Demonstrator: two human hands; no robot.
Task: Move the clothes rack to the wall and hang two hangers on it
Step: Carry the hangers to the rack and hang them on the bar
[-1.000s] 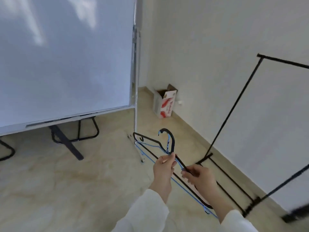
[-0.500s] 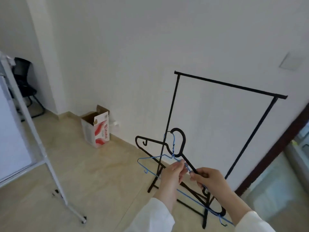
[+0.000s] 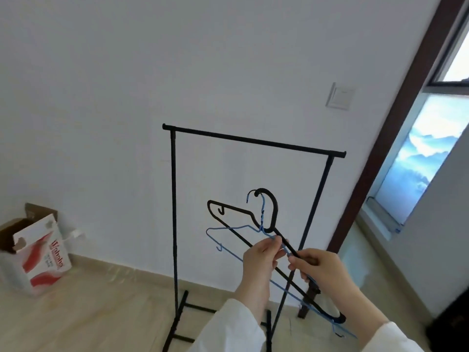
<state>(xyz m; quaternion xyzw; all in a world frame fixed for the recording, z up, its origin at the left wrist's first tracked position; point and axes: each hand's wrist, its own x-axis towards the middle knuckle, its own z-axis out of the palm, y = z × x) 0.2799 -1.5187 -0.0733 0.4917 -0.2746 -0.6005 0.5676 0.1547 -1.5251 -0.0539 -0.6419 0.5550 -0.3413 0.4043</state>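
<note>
The black clothes rack (image 3: 173, 199) stands against the white wall, its top bar (image 3: 253, 141) bare. In front of it I hold two hangers stacked together, hooks up. The thick black hanger (image 3: 272, 209) lies over the thin blue wire hanger (image 3: 228, 228). My left hand (image 3: 262, 257) pinches the blue hanger's neck just below the hooks. My right hand (image 3: 318, 269) is closed around the black hanger's right arm. Both hangers sit lower than the top bar and do not touch it.
An open red-and-white cardboard box (image 3: 38, 252) sits on the floor at the wall, left of the rack. A light switch (image 3: 340, 96) is on the wall above the rack. A dark door frame (image 3: 396, 138) and a window (image 3: 418, 163) lie to the right.
My view has swung right, from the whiteboard to the rack, which is now centred. Both hands keep their hold on the hangers and have lifted them closer to the rack.
</note>
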